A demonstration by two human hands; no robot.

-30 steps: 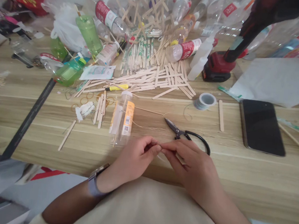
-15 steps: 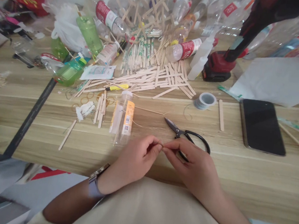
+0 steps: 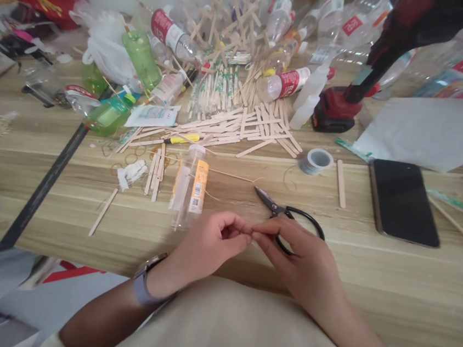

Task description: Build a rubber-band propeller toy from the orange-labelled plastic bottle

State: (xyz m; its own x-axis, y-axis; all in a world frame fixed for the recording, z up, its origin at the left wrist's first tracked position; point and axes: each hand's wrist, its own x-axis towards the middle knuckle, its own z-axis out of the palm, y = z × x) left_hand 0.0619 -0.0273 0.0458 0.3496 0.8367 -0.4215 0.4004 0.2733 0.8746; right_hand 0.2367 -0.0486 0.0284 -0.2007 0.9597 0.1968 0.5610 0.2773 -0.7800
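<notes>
I have the left hand (image 3: 209, 251) and the right hand (image 3: 311, 262) fingertip to fingertip above the near edge of the desk (image 3: 393, 284). The small item being worked lies at that meeting point; the fingers hide it, and I cannot tell whether either hand is closed on it. Judged by the fine fingertip grip, it should be light and easily lost: hold it between thumb and index pads, with low force. The right hand overlaps the handles of the scissors (image 3: 268, 199); the clear bottle (image 3: 198, 186) stands just beyond the left hand, apart from the fingertips. Compared with the frame half a second earlier, the left thumb sits lower, widening the gap below the index finger; bottle and scissors have kept their places on the desk.
</notes>
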